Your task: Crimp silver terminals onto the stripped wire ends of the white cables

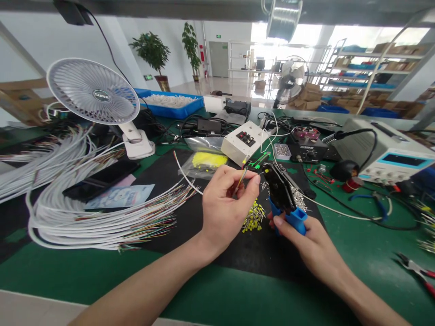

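My left hand (pixel 227 203) is closed in a pinch on the thin coloured wire ends of a white cable (pixel 185 176) that runs off to the left. My right hand (pixel 302 237) grips the blue handles of a black crimping tool (pixel 280 188), whose jaws point up toward the wire ends beside my left fingertips. A small heap of yellow connectors (pixel 254 216) lies on the black mat (pixel 190 235) between my hands. Small metal terminals (pixel 299 199) lie just right of the tool.
Bundles of white cables (pixel 68 217) with stripped coloured ends fill the left. A white desk fan (pixel 93 97), a white switch box (pixel 243 142), a bag of yellow parts (pixel 205 160), a soldering station (pixel 307 151), a power supply (pixel 387 156) and red-handled pliers (pixel 416 269) surround the mat.
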A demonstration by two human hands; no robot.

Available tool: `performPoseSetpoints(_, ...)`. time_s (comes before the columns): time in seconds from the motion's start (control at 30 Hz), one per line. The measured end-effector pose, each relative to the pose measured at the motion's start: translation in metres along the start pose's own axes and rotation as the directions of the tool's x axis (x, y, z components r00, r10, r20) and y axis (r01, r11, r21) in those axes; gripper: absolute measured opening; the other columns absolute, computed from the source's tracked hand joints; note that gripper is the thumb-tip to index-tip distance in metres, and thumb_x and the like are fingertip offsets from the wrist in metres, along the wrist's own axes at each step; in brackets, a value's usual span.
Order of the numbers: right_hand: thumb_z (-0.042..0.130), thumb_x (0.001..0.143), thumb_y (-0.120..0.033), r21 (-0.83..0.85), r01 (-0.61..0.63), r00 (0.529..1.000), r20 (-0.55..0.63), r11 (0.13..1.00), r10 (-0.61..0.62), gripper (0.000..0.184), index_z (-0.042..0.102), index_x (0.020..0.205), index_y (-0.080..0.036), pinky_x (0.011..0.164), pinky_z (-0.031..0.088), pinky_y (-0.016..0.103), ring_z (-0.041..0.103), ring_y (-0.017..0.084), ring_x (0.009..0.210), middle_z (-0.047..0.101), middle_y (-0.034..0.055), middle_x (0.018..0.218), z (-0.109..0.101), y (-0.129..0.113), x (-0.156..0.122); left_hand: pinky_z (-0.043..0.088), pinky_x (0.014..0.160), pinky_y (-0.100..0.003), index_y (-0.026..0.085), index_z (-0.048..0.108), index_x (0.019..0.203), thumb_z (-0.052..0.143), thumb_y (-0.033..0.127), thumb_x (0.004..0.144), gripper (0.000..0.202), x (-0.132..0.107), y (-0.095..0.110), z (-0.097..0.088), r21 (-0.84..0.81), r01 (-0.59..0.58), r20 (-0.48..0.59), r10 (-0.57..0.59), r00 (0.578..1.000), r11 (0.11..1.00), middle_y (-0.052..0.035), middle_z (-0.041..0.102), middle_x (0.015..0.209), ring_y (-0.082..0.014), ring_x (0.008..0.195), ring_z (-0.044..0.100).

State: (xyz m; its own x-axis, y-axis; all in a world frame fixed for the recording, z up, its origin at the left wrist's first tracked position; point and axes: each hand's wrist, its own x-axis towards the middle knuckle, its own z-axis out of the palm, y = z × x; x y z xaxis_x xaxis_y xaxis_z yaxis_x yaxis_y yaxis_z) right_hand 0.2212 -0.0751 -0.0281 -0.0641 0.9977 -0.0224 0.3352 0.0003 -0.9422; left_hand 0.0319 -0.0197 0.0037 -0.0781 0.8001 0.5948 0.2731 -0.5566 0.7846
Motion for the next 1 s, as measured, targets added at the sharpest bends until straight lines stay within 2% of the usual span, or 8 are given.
performPoseSetpoints(0.1,0.061,0.094,-0.057,-0.009,-0.040,0.997,0.064,0.999,0.041,0.037,0.064,0.087,-0.020,0.073,0.040,0.031,0.051,0.018,0.079,0.061,-0.0003,0.082,-0.001,0.000,0.000,0.043,0.062,-0.026,0.019,0.072,0.095,0.068,0.026,0.094,0.008,0.000,0.000,0.000,0.006,-0.008,0.017,0.008,1.000,1.000,0.0001,0.054,0.082,-0.0107,0.067,0.050)
performPoseSetpoints(0.37,0.058,0.095,-0.058,-0.041,-0.040,0.995,0.085,0.998,0.043,0.039,0.057,0.083,-0.021,0.072,0.038,0.032,0.048,0.018,0.077,0.056,-0.0006,0.081,-0.001,-0.002,-0.001,0.042,0.062,-0.026,0.020,0.072,0.095,0.067,0.027,0.094,0.009,-0.001,0.000,0.001,0.005,0.011,0.025,-0.011,1.000,1.000,0.0000,0.054,0.081,-0.0114,0.067,0.050)
performPoseSetpoints(0.5,0.056,0.097,-0.054,-0.159,0.044,0.999,0.030,0.986,-0.040,0.034,0.051,0.085,-0.023,0.077,0.042,0.034,0.056,0.021,0.084,0.062,0.0014,0.089,-0.001,0.000,0.002,0.044,0.064,-0.026,0.021,0.073,0.097,0.067,0.029,0.095,0.011,-0.001,0.000,0.001,-0.012,0.033,0.039,-0.033,0.999,0.999,-0.0007,0.056,0.083,-0.0122,0.071,0.051)
performPoseSetpoints(0.6,0.060,0.095,-0.049,-0.278,0.069,0.992,-0.083,0.958,-0.095,0.027,0.048,0.100,-0.025,0.077,0.045,0.036,0.061,0.023,0.086,0.066,0.0033,0.098,-0.003,0.003,0.004,0.043,0.065,-0.027,0.021,0.075,0.099,0.067,0.029,0.095,0.012,0.000,-0.001,0.001,-0.073,0.071,0.077,-0.066,0.995,0.995,-0.0018,0.059,0.087,-0.0131,0.076,0.054)
performPoseSetpoints(0.7,0.067,0.089,-0.037,-0.382,0.118,0.962,-0.187,0.917,-0.201,0.047,0.040,0.126,-0.026,0.085,0.049,0.040,0.065,0.026,0.099,0.065,0.0086,0.119,-0.009,0.007,0.008,0.043,0.062,-0.026,0.022,0.076,0.098,0.069,0.032,0.094,0.013,0.001,-0.005,0.002,-0.177,0.152,0.127,-0.131,0.983,0.972,-0.0024,0.061,0.087,-0.0130,0.075,0.055)
performPoseSetpoints(0.77,0.068,0.084,-0.025,-0.483,0.195,0.930,-0.185,0.854,-0.317,0.064,0.036,0.140,-0.026,0.096,0.048,0.043,0.062,0.029,0.113,0.061,0.0104,0.130,-0.013,0.009,0.011,0.042,0.060,-0.025,0.021,0.077,0.095,0.071,0.032,0.092,0.013,0.002,-0.008,0.003,-0.253,0.178,0.136,-0.147,0.980,0.951,-0.0031,0.061,0.086,-0.0129,0.075,0.055)
performPoseSetpoints(0.87,0.063,0.077,-0.013,-0.603,0.303,0.887,-0.104,0.738,-0.449,0.069,0.042,0.141,-0.025,0.105,0.046,0.046,0.056,0.030,0.123,0.058,0.0107,0.134,-0.019,0.011,0.015,0.042,0.057,-0.024,0.020,0.079,0.089,0.075,0.032,0.089,0.013,0.002,-0.011,0.006,-0.344,0.187,0.141,-0.147,0.979,0.920,-0.0040,0.060,0.085,-0.0128,0.074,0.055)
performPoseSetpoints(1.0,0.057,0.071,-0.007,-0.662,0.308,0.871,-0.093,0.683,-0.483,0.071,0.045,0.139,-0.020,0.105,0.047,0.047,0.054,0.031,0.123,0.056,0.0136,0.131,-0.023,0.013,0.017,0.042,0.054,-0.023,0.019,0.081,0.088,0.079,0.034,0.085,0.015,0.002,-0.010,0.008,-0.402,0.221,0.156,-0.172,0.973,0.888,-0.0046,0.060,0.084,-0.0120,0.071,0.054)
